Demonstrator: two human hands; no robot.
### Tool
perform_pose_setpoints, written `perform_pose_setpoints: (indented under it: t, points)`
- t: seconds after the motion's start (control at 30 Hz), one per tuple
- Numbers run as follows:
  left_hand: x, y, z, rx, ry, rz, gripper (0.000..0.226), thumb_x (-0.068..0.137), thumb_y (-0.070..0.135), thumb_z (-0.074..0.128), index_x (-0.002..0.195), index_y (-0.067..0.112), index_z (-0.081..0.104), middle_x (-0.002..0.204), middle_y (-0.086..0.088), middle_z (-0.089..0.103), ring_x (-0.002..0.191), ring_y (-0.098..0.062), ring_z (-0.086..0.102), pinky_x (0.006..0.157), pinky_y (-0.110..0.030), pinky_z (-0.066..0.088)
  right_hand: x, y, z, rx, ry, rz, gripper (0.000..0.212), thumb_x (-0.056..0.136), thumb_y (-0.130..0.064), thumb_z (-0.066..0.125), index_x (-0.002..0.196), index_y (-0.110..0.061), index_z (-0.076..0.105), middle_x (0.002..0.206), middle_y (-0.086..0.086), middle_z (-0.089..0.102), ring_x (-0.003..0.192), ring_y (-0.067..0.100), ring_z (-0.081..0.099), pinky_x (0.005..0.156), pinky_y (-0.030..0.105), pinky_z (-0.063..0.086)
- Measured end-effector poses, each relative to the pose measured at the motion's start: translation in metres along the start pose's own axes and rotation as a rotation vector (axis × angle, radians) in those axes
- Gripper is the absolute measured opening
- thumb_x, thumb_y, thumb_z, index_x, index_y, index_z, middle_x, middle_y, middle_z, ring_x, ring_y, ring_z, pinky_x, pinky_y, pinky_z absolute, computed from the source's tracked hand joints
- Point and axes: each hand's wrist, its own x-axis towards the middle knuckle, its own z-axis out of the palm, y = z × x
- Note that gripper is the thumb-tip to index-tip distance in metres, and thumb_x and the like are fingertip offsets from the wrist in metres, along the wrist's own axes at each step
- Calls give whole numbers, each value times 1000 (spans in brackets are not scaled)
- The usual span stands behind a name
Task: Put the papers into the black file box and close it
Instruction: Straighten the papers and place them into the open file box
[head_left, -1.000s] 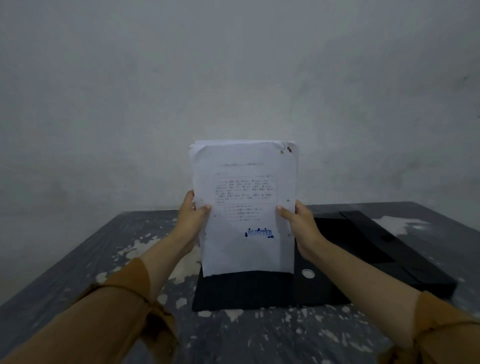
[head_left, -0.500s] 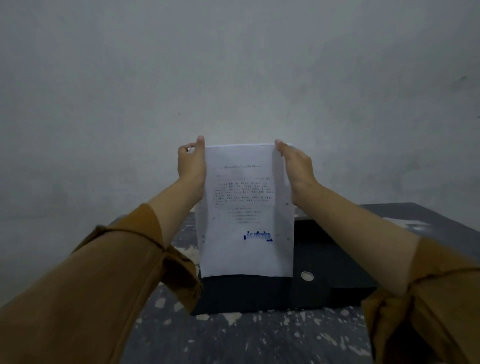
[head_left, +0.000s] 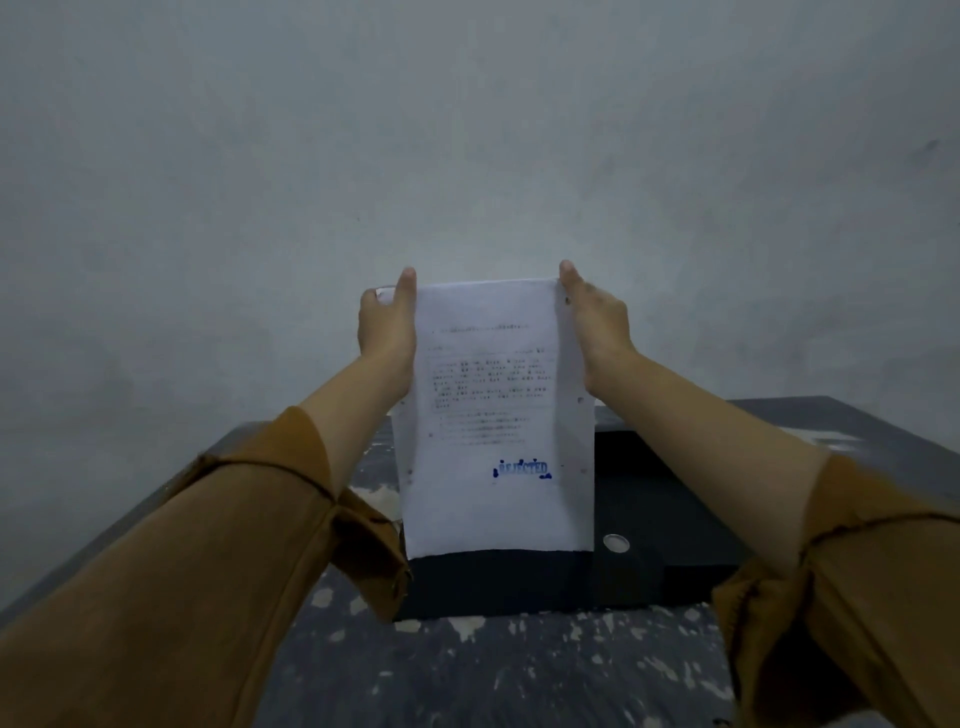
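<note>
**Papers upright over the black file box**

Above the open black file box (head_left: 649, 519), from the head camera, I hold the papers (head_left: 493, 415) upright with both hands, the printed face turned toward me. My left hand (head_left: 387, 327) clasps the upper left edge, thumb up along the front near the top corner and fingers curled behind. My right hand (head_left: 597, 332) clasps the upper right edge the same way, thumb tip at the top corner. The sheets are white, with blurred lines of dark print in the upper and middle part that I cannot read, and a blue stamp (head_left: 522, 469) reading "REJECTED" low on the right. Small dark specks dot both side edges. The bottom edge of the papers meets the box's dark front part; whether it touches or sits inside I cannot tell. A round silver snap (head_left: 616, 543) shows on the box just right of the papers' lower corner. The box lies on a dark table (head_left: 493, 675) with pale chipped patches. My brown sleeves (head_left: 208, 571) are pushed back from the forearms.
</note>
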Motion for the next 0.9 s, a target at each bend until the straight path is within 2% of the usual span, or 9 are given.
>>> perform_pose_setpoints:
  t: [0.07,0.13,0.17,0.3,0.4,0.43,0.57,0.67,0.9]
  points:
    - [-5,-12,-3,26,-53,23,60,90,47,44,137,10,35,121,-9,50,97,-22,47,80,-36,40,-5,14,-2,-50,-31,-33,57,87,-57,48,118,-11,57,104,3,54,96,20,50,76,31,41]
    - [-8,-27,-7,66,-89,53,60,89,40,51,136,7,34,130,-11,49,99,-20,45,81,-35,40,-9,32,-6,-80,-51,-10,60,86,-58,49,121,-10,56,108,4,59,99,22,55,75,32,48]
    - [-11,-35,-9,81,-111,57,61,88,36,56,136,6,33,131,-11,48,100,-19,45,81,-33,39,-10,41,-7,-79,-63,10,59,85,-57,51,122,-12,56,113,5,62,104,24,58,82,35,52]
    - [-17,-78,-17,61,-168,13,61,82,20,67,133,4,38,122,-3,53,109,-20,53,88,-33,48,-25,83,-15,-53,-102,66,48,88,-44,57,124,-12,57,118,6,65,108,26,61,91,38,52]
    - [-31,-116,-22,70,-239,34,40,81,7,67,119,7,52,115,0,63,101,-17,62,73,-14,56,-44,119,-22,-17,-130,118,45,90,-34,59,127,-9,56,119,7,65,100,21,62,82,30,53]
    - [-37,-128,-23,90,-255,28,45,80,3,66,123,5,52,116,0,62,102,-16,61,72,-11,55,-49,130,-25,-10,-137,136,44,90,-31,59,127,-7,56,120,9,65,96,19,63,79,27,52]
    - [-51,-156,-28,159,-274,-67,62,78,3,69,134,4,43,131,-8,55,122,-28,53,100,-40,45,-58,159,-32,-22,-152,219,37,92,-22,57,125,-5,57,124,13,63,97,21,61,73,24,51]
    - [-48,-159,-29,206,-264,-99,61,80,3,66,136,3,42,137,-14,53,124,-31,51,102,-41,43,-55,161,-32,-35,-151,209,35,94,-15,54,127,-4,56,125,13,62,98,20,59,71,21,49]
    - [-43,-153,-32,285,-343,-228,55,82,5,65,134,0,47,138,-19,53,121,-35,55,98,-42,46,-42,168,-33,-255,-105,292,30,95,-10,51,123,0,55,127,19,61,110,34,60,94,39,48]
